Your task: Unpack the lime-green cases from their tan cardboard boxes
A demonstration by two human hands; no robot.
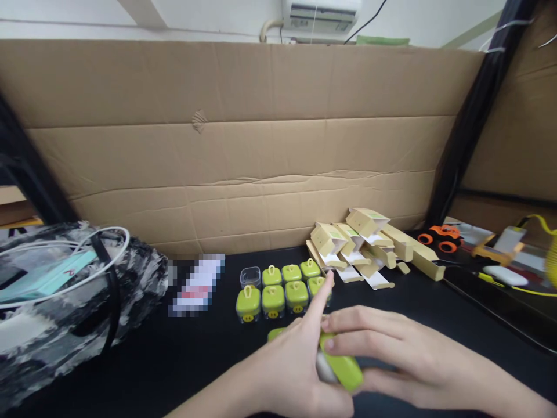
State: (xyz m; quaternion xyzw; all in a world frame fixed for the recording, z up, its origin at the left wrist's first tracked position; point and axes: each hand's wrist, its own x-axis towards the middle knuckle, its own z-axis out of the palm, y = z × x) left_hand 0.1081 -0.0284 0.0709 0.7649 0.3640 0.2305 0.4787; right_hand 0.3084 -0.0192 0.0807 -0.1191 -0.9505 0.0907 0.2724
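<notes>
Gripping a green case (342, 366), both the left hand (287, 371) and right hand (400, 354) have fingers closed on it. Green boxes (282, 287) sit just beyond on the black surface (174, 360), cardboard sleeves (369, 244) farther right.

A black table (130, 360) lies under the hands, and beyond them a creased cardboard wall (243, 145) stands upright. Above it runs a white wall with an air conditioner (321, 14). A black post (474, 116) leans to the right.

I see even, soft indoor light from above, no hard shadows. The black table (209, 354) swallows detail. My near hands are motion-blurred, a patch at centre-left is pixelated, and the edges bow and smear.
</notes>
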